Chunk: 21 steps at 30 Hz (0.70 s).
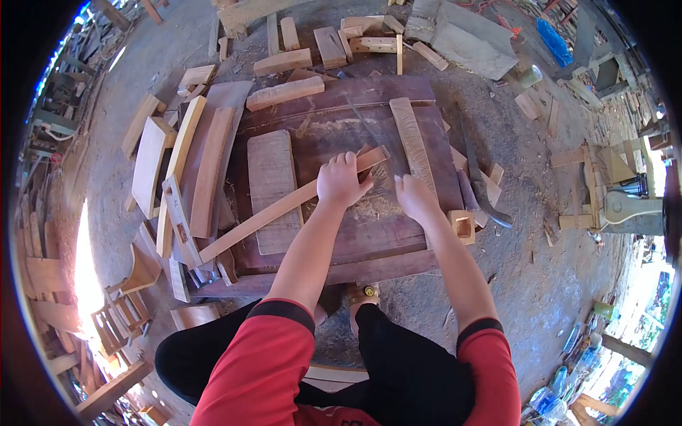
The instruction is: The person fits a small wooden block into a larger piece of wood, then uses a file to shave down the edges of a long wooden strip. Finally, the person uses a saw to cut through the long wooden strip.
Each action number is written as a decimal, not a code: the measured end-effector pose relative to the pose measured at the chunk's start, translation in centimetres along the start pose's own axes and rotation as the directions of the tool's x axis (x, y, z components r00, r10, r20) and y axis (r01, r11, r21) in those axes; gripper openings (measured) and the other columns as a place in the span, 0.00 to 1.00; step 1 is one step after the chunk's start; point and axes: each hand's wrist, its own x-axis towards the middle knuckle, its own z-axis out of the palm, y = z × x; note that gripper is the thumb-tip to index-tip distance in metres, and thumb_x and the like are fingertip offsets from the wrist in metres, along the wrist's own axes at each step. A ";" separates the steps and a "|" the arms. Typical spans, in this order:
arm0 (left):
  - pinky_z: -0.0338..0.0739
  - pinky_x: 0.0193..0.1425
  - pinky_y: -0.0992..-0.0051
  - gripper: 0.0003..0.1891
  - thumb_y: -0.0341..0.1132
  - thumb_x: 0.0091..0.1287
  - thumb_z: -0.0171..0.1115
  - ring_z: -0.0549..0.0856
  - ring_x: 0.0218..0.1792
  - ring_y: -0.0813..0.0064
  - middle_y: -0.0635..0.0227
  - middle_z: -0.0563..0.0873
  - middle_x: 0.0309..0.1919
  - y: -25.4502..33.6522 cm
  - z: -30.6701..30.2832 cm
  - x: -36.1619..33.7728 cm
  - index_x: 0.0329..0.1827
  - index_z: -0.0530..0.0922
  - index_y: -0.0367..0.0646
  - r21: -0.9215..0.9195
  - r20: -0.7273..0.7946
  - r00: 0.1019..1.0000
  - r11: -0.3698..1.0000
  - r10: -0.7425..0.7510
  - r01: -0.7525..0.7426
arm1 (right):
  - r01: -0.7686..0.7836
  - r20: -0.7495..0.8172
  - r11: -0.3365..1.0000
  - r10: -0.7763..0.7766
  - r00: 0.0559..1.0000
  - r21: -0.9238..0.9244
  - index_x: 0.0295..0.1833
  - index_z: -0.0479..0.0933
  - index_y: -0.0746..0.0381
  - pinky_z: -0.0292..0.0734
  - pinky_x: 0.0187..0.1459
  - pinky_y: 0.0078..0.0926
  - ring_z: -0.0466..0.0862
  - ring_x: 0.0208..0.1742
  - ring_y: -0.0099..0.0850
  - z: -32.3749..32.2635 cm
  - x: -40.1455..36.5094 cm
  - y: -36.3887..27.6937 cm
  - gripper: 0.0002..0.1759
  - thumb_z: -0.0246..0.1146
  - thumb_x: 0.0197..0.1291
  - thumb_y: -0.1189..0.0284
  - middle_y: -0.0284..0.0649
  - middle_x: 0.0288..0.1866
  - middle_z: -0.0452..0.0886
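Observation:
My left hand (341, 179) is closed round a long narrow wooden strip (259, 221) near its upper right end. The strip slants across a wide flat board (271, 167) on the low dark wooden worktable (341, 245). To the right, my right hand (415, 197) is closed at the lower end of a thin dark tool (368, 126), which points up and away past the strip's end. A curved plank (414, 142) lies just beyond my right hand.
Wood pieces (213, 170) crowd the table's left side, and more offcuts (284, 62) lie beyond its far edge. A hollow wooden block (462, 226) sits at the right edge, near a long curved dark tool (477, 181).

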 end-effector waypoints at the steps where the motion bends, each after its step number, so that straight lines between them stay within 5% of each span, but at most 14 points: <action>1: 0.75 0.41 0.65 0.21 0.49 0.51 0.63 0.80 0.39 0.62 0.61 0.79 0.33 0.1 0.0 -0.1 0.34 0.69 0.41 0.000 -0.009 1.000 1.000 0.002 -0.002 | -0.055 -0.013 0.998 0.054 0.998 -0.014 0.37 0.73 0.68 0.70 0.44 0.50 0.77 0.41 0.56 0.6 0.1 -0.3 0.23 0.41 0.66 0.59 0.60 0.35 0.77; 12: 0.76 0.40 0.66 0.21 0.50 0.52 0.62 0.81 0.38 0.63 0.61 0.79 0.32 0.0 -0.1 -0.1 0.35 0.70 0.41 0.002 0.010 1.000 1.000 0.001 -0.001 | -0.228 0.031 0.972 0.230 0.973 -0.054 0.36 0.72 0.67 0.72 0.42 0.51 0.77 0.40 0.55 -0.2 -13.6 4.0 0.22 0.42 0.66 0.59 0.58 0.34 0.78; 21: 0.75 0.42 0.65 0.21 0.49 0.51 0.62 0.80 0.40 0.63 0.61 0.79 0.34 0.2 -0.4 -0.1 0.38 0.71 0.41 0.009 0.011 1.000 1.000 0.021 -0.021 | -0.081 -0.014 0.997 0.081 0.997 0.003 0.37 0.73 0.67 0.70 0.45 0.50 0.77 0.41 0.57 0.1 -0.8 0.1 0.22 0.42 0.66 0.59 0.59 0.35 0.77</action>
